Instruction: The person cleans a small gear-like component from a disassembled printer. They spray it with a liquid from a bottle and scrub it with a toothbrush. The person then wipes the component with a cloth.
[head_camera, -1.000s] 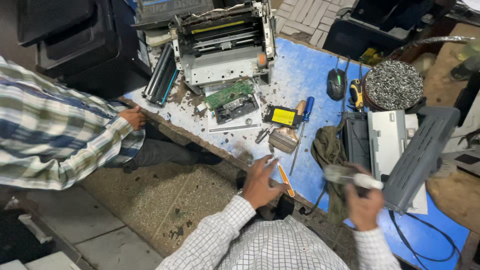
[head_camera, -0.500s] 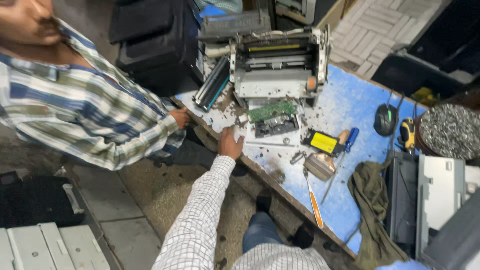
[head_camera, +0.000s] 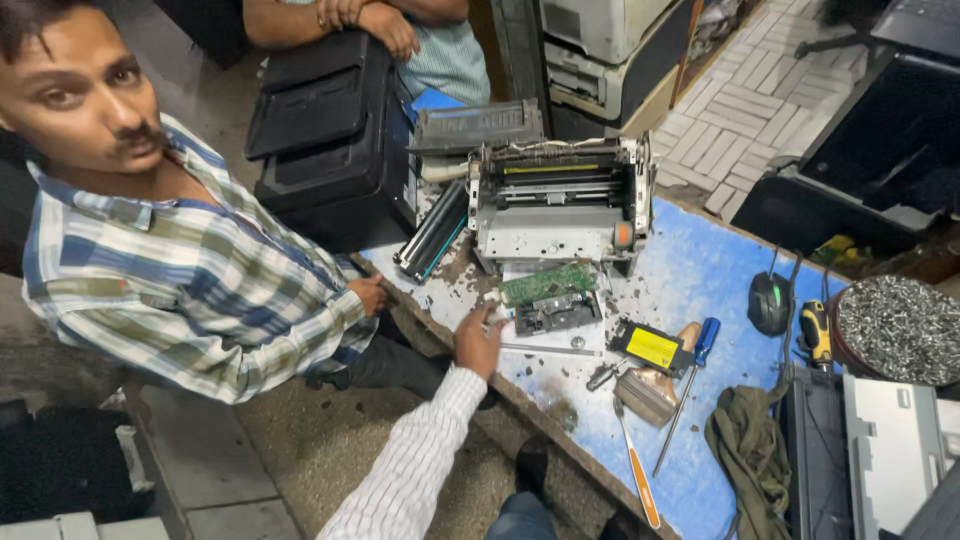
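Your left hand (head_camera: 478, 340) reaches out to the near edge of the blue worktable (head_camera: 700, 275), its fingers spread loosely and closed on nothing; the fingertips rest on or just above the tabletop, beside the end of a thin metal rod (head_camera: 548, 349) that lies flat along the edge. Whether they actually touch the rod is too fine to tell. Your right hand is out of sight, so you cannot read its fingers at all.

Just beyond your fingertips sit a dark metal part (head_camera: 557, 313) and a green circuit board (head_camera: 548, 283), laid out flat in front of the stripped printer chassis (head_camera: 560, 205), probably because they came out of it and are kept close to where they belong. A long toner cartridge (head_camera: 432, 233) lies at an angle against the chassis's left side, near the table corner.

To the right, the tools lie within easy reach: a small black and yellow box (head_camera: 652, 347), a blue-handled screwdriver (head_camera: 692, 381), an orange-handled screwdriver (head_camera: 634, 463), and a crumpled olive rag (head_camera: 748, 455). Farther right stand a black computer mouse (head_camera: 770, 302) and a round tub of screws (head_camera: 898, 327), placed well apart from the loose parts.

Another person in a plaid shirt (head_camera: 190, 285) crouches at the table's left, one hand (head_camera: 371, 293) resting on its edge, near yours but apart. Dust and crumbs litter the surface around the board.
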